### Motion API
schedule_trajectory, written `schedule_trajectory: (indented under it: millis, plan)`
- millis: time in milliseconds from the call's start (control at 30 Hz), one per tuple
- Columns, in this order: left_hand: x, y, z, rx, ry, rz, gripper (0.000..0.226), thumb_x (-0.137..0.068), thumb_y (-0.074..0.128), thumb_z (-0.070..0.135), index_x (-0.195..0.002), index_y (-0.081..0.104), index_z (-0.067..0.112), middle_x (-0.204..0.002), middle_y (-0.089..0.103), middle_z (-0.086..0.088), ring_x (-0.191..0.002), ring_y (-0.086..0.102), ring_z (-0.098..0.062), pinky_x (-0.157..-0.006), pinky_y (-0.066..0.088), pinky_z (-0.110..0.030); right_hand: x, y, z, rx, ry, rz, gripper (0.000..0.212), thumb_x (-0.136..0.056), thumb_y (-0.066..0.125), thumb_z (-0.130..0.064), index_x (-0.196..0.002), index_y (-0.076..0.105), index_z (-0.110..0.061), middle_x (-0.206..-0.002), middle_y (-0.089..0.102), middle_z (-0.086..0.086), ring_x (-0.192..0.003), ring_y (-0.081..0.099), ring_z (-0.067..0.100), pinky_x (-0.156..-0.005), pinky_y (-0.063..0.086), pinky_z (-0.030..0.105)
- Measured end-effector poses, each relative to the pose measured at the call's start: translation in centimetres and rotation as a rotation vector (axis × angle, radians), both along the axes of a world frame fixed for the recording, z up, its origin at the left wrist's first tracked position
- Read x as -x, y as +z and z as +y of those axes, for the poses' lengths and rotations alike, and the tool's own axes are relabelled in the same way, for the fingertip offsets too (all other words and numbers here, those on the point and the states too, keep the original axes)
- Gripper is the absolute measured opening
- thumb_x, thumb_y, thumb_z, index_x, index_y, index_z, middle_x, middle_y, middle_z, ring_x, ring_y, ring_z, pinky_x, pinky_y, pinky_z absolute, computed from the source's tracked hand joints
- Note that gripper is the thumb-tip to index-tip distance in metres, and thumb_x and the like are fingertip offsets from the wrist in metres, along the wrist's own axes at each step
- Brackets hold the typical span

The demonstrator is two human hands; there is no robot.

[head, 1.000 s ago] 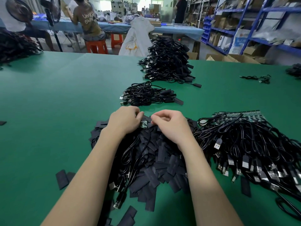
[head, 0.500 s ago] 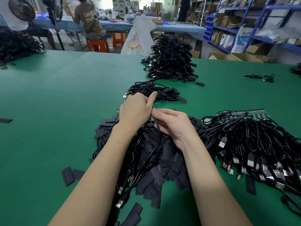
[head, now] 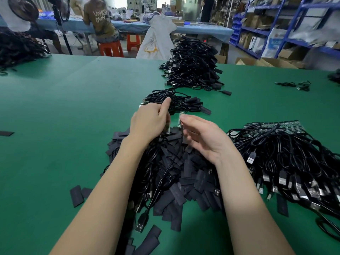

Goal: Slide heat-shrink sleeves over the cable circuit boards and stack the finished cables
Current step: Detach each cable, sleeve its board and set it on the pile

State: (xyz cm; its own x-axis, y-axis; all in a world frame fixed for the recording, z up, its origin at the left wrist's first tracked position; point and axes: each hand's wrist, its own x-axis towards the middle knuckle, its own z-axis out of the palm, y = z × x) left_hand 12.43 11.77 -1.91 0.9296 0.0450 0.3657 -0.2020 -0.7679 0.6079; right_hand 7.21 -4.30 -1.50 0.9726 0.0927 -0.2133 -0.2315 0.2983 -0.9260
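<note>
My left hand (head: 149,122) is raised over the pile of flat black heat-shrink sleeves (head: 184,173). Its fingers curl round a blurred strip of green circuit boards (head: 166,128) with cables hanging from it, and its index finger points up. My right hand (head: 202,138) is just to the right, a small gap away. It pinches one small circuit board (head: 181,119) at thumb and fingertips. This board's black cable (head: 165,173) trails down toward me over the sleeves. A small stack of sleeved cables (head: 176,103) lies just beyond my hands.
A heap of black cables (head: 294,162) joined to a green board panel (head: 272,126) lies at the right. A large cable pile (head: 193,65) sits farther back. Loose sleeves (head: 76,196) are scattered at the left. A person (head: 101,21) sits at the far table.
Both hands lifted off the sleeve pile and moved away from me. The right hand has separated from the left, drawing one board and its cable to the right.
</note>
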Motion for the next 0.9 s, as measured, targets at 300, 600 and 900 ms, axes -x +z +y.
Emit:
schedule_trajectory:
  millis: [300,600,900]
  plan:
    - [1.3,1.3,-0.5,0.517,-0.427,0.431,0.019,-0.1,0.06,0.03,-0.09,0.065,0.015,-0.079,0.066,0.002,-0.065,0.063,-0.01,-0.066,0.057,-0.024,-0.1,0.3,-1.1,-0.032,-0.07,0.032,0.026,-0.093,0.073,-0.025,-0.11,0.069,-0.006,-0.086,0.079,0.009,-0.078,0.077,0.015,-0.063,0.059,0.021]
    - [1.8,1.0,-0.6,0.72,-0.384,0.585,0.017,-0.097,0.067,0.017,-0.108,0.07,0.004,-0.097,0.066,-0.011,-0.064,0.066,-0.012,-0.072,0.062,-0.026,0.0,-0.1,-3.3,0.944,-0.027,-0.387,0.018,-0.088,0.071,-0.014,-0.091,0.076,-0.032,-0.086,0.076,-0.011,-0.073,0.066,-0.004,-0.069,0.05,0.011]
    - [1.6,0.8,-0.4,0.783,-0.347,0.616,0.018,-0.094,0.069,0.011,-0.111,0.066,0.005,-0.097,0.063,-0.009,-0.057,0.063,-0.005,-0.074,0.061,-0.026,0.0,-0.4,-3.2,1.182,0.214,-0.364,0.025,-0.077,0.085,-0.015,-0.087,0.078,-0.036,-0.064,0.065,-0.022,-0.056,0.05,-0.019,-0.055,0.036,0.001]
